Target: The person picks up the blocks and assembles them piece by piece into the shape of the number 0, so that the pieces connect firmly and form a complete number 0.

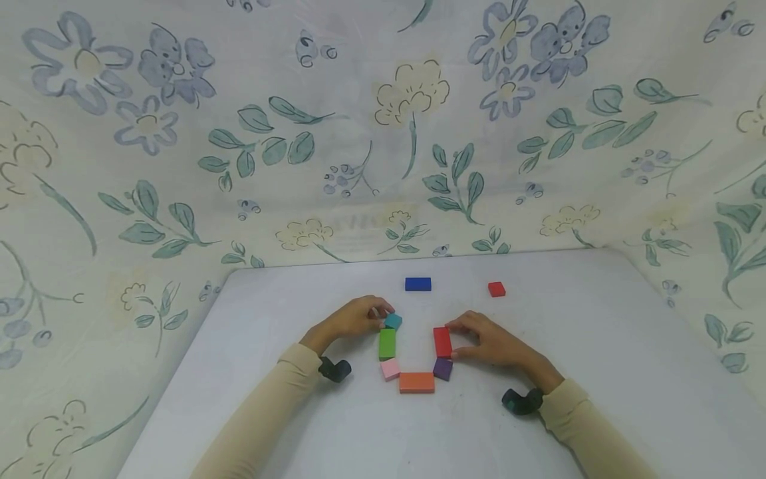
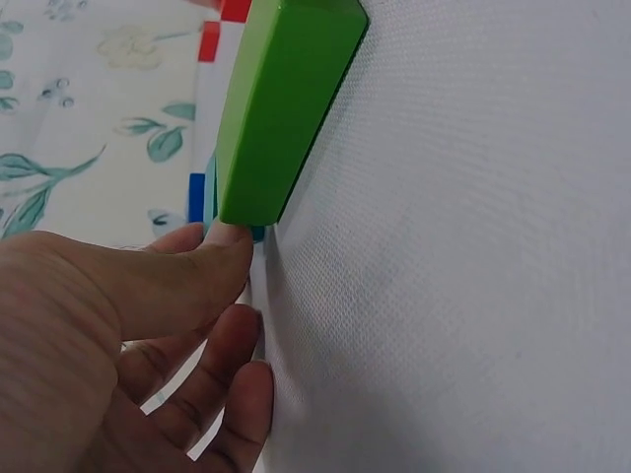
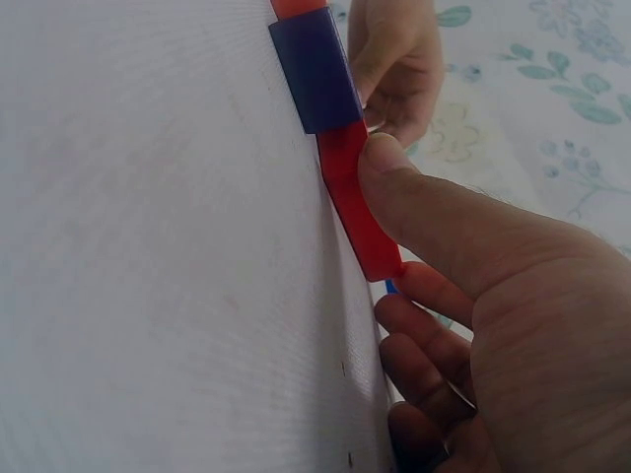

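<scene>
Near the centre of the head view, the left hand (image 1: 353, 317) pinches the teal block (image 1: 393, 322) and the right hand (image 1: 495, 343) the long red block (image 1: 442, 342). Both look light, stiff and smooth, probably best held by opposite sides.

Pale floral backdrop (image 1: 359, 73), blue and green print, behind and beside white tabletop (image 1: 598, 319)

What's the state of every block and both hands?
left hand, pinching the teal block
right hand, holding the long red block
teal block, pinched, set at an angle
long red block, held, slightly slanted
green block, lying lengthwise
pink block, askew, unheld
orange block, lying, unheld
purple block, askew, unheld
blue block, lying apart, unheld
small red block, lying apart, unheld
</scene>
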`<action>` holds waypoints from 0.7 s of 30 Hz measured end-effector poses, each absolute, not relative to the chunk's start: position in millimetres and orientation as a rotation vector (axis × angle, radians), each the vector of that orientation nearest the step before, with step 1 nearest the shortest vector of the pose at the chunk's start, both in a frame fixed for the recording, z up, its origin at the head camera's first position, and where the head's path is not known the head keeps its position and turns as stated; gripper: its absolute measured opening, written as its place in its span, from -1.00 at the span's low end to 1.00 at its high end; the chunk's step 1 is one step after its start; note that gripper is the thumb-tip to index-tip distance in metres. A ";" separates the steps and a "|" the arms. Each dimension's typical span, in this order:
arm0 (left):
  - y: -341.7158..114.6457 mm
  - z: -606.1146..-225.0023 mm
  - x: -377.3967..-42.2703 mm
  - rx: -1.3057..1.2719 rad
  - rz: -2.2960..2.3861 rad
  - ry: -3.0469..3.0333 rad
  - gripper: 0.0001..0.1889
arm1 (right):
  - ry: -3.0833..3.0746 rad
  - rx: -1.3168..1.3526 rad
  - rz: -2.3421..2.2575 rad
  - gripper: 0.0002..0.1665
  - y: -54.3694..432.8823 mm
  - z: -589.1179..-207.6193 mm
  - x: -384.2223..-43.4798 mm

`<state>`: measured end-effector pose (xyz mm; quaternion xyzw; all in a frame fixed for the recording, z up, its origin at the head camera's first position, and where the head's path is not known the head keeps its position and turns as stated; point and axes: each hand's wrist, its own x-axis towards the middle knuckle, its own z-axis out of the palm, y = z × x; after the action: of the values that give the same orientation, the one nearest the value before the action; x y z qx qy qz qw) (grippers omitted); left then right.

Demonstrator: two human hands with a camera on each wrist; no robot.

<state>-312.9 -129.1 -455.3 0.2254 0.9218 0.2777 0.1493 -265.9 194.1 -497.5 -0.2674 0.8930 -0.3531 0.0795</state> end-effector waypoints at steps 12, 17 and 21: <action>-136.6 -466.6 -307.0 0.631 0.920 2.681 -0.67 | 2.666 -0.772 -1.061 -0.28 194.0 -498.3 -267.9; -138.1 -472.3 -297.2 0.623 1.007 2.664 -0.61 | 2.675 -0.769 -1.060 -0.29 194.8 -500.0 -268.3; -139.4 -480.4 -289.3 0.630 1.028 2.683 -0.55 | 2.669 -0.776 -1.066 -0.29 194.8 -500.5 -266.9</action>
<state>-289.3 -139.4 -480.4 0.2132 0.9075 0.3479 0.0999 -266.9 194.8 -500.5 -0.2599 0.8935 -0.3570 0.0822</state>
